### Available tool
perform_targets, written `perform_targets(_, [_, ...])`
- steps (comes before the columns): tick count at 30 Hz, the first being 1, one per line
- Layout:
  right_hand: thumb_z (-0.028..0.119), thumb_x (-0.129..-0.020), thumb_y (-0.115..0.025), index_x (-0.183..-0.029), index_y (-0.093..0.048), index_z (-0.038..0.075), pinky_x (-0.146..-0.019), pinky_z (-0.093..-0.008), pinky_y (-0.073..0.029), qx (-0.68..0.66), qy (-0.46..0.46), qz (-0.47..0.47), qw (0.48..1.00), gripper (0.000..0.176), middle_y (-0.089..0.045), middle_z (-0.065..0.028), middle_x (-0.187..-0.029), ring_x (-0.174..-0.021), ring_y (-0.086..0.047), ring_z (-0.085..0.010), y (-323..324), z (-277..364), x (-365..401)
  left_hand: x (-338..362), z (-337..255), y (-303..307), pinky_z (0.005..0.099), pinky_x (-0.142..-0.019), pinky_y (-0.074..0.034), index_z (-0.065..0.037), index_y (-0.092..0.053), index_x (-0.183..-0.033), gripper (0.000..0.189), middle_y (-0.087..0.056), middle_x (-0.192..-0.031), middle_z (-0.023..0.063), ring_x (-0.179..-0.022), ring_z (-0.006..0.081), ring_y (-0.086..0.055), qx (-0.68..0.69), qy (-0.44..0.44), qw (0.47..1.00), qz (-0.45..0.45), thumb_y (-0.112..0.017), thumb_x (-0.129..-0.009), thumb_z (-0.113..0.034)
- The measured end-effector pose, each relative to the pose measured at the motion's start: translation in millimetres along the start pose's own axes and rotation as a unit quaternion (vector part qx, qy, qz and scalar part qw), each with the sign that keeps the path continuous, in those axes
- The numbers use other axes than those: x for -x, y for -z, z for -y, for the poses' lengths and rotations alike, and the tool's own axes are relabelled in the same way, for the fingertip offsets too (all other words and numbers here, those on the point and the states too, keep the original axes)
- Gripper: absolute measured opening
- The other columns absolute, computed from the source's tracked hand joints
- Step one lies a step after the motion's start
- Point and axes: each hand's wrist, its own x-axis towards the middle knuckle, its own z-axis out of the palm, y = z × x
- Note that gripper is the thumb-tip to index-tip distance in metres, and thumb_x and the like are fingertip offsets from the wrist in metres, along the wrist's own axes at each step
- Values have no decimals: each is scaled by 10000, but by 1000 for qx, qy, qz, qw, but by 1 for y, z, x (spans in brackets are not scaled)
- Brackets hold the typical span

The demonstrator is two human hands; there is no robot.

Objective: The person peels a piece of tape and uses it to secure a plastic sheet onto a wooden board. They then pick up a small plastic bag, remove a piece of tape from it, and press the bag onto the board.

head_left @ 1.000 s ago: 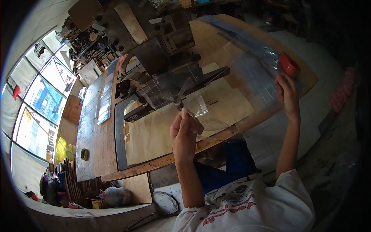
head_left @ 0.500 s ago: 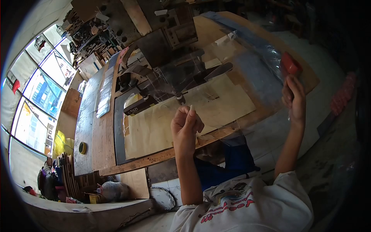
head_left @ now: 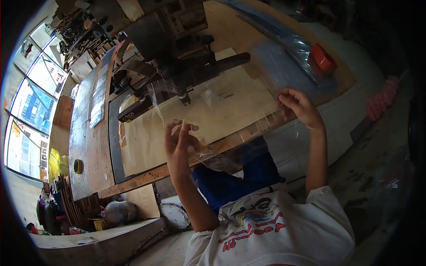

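Note:
A thin, clear plastic sheet point(head_left: 228, 157) stretches loosely between my hands over the near edge of the worktable; its outline is hard to follow. My left hand point(head_left: 178, 141) has its thumb and bent fingers closed at the sheet's left side, in front of the dark machine head point(head_left: 179, 77). Over on the right, my right hand point(head_left: 301, 110) pinches at the other side of the sheet with curled fingers. Beneath the sheet lies a pale yellowish board point(head_left: 155, 146) on the table, with the machine's metal foot point(head_left: 183, 97) above it.
A red tape dispenser-like object point(head_left: 322, 58) rests beside bluish plastic sheets point(head_left: 279, 62) at the table's right. A tape roll point(head_left: 78, 166) sits on the left wooden table point(head_left: 91, 177). Pink bundled material point(head_left: 382, 98) is at far right. My legs are under the table edge.
My right hand has come left and lower, away from the red object. My left hand has shifted left with its fingers loosened somewhat. The whole view has also shifted.

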Motion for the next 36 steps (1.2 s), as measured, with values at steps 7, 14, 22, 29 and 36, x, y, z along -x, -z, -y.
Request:
perform_targets(7, [101,-992,-597,-1094,-627,0,-759,-330,-620,-129,10,30,991,147,-696,-93,-996,-862,-697,-156,-36,-23,19,45,-22,-37,389,-930,-469,-1,-551,-1307,522,-628,-1191,135,-1062,256,-624,-382,-241,888,-89,-779,-854,-126])
perform_targets(14, [80,-978,-619,-1237,-563,-35,-756,-328,-606,-179,28,81,980,289,-674,-112,-1053,-901,-681,-167,-42,-43,31,44,29,-86,465,-1084,-394,28,-359,-1481,909,-441,-1441,244,-1341,406,-432,-439,-125,890,3,-841,-807,-345])
perform_targets(22, [81,-999,-621,-1189,-589,10,-787,-333,-595,-66,54,159,984,205,-720,-104,-969,-867,-702,-179,-52,-48,9,39,36,-83,523,-1128,-341,7,-251,-1539,1073,-376,-1496,260,-1416,396,-347,-407,-113,906,3,-893,-747,-324])
perform_targets(29, [65,-999,-616,-1058,-570,58,-745,-313,-581,-254,78,141,954,75,-723,-117,-962,-845,-698,-144,-62,-37,25,48,16,-65,342,-761,-586,43,-373,-1473,676,-665,-1217,232,-931,268,-722,109,109,979,133,-724,-923,-133])
perform_targets(36, [147,-913,-768,-1086,-648,76,-618,-207,-428,-114,69,123,983,222,-707,-7,-873,-695,-563,-29,-60,-30,26,56,18,-79,269,-740,-528,-18,-564,-1172,283,-711,-1018,123,-839,172,-683,210,108,961,145,-567,-1054,-276])
